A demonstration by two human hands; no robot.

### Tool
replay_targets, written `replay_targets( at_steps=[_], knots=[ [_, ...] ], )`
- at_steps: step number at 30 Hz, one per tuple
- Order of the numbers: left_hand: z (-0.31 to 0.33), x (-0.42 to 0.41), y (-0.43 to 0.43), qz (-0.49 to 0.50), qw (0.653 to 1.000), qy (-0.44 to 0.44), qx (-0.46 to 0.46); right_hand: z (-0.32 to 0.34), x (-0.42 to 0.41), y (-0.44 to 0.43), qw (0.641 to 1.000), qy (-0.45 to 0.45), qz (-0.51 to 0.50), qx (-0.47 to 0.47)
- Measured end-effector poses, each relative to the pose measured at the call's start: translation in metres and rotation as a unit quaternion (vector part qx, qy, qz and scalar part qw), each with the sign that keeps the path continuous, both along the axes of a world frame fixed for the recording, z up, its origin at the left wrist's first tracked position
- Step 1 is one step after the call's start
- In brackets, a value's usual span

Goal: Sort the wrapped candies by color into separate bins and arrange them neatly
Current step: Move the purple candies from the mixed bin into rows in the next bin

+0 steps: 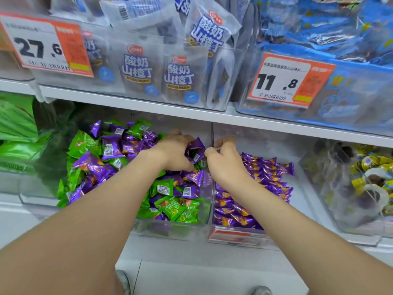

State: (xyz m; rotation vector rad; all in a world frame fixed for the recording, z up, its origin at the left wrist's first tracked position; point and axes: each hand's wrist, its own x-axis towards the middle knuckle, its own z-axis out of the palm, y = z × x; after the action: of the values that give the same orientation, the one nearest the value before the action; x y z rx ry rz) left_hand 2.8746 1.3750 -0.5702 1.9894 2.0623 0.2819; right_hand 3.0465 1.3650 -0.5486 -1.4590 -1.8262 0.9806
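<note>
Shelf (148,107), two bins (170,229): left hand (173,153) grips two purple candies (196,150); right hand (225,161) curled, contents unclear.

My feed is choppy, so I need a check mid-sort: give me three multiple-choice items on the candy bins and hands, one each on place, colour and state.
1. Where do the tidy purple rows lie? A upper shelf; B right bin; C floor.
2. Wrapper colours in the left bin? A purple only; B yellow only; C green and purple.
3. The left hand is: A flat open; B gripping a purple handful; C out of view.
Answers: B, rows fill that bin; C, both colours lie mixed; B, fingers curl round the wrappers.
</note>
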Motion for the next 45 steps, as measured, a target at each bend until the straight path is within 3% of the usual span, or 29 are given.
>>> replay_targets(
  at_steps=[10, 16, 18, 21, 23, 30, 36, 41, 45],
  knots=[
    [-0.002, -0.011, -0.017, -0.047, 0.996, 0.031, 0.074, 0.005, 0.008, -0.002, 0.999, -0.027, 0.039, 0.001],
    [0.024, -0.012, -0.049, -0.054, 0.996, 0.005, 0.077, 0.012, 0.014, -0.01, 0.981, -0.13, 0.107, 0.092],
    [0.03, -0.015, -0.065, -0.072, 0.996, 0.002, 0.043, 0.018, 0.016, -0.014, 0.959, -0.2, 0.148, 0.138],
    [0.037, -0.021, -0.087, -0.068, 0.998, -0.012, -0.002, 0.025, 0.012, -0.015, 0.889, -0.321, 0.242, 0.217],
    [0.04, -0.023, -0.097, -0.056, 0.998, -0.026, -0.013, 0.023, 0.006, -0.014, 0.851, -0.371, 0.302, 0.217],
    [0.038, -0.029, -0.101, -0.003, 0.999, 0.026, -0.03, 0.02, -0.017, -0.016, 0.745, -0.485, 0.348, 0.299],
    [0.036, -0.03, -0.101, 0.007, 0.995, 0.039, -0.095, 0.002, -0.04, -0.023, 0.761, -0.467, 0.336, 0.3],
    [0.037, -0.039, -0.102, 0.037, 0.997, 0.007, -0.065, 0.004, -0.046, -0.022, 0.739, -0.518, 0.32, 0.288],
    [0.039, -0.041, -0.108, 0.065, 0.996, -0.015, -0.062, 0.007, -0.048, -0.022, 0.75, -0.51, 0.325, 0.269]
  ],
)
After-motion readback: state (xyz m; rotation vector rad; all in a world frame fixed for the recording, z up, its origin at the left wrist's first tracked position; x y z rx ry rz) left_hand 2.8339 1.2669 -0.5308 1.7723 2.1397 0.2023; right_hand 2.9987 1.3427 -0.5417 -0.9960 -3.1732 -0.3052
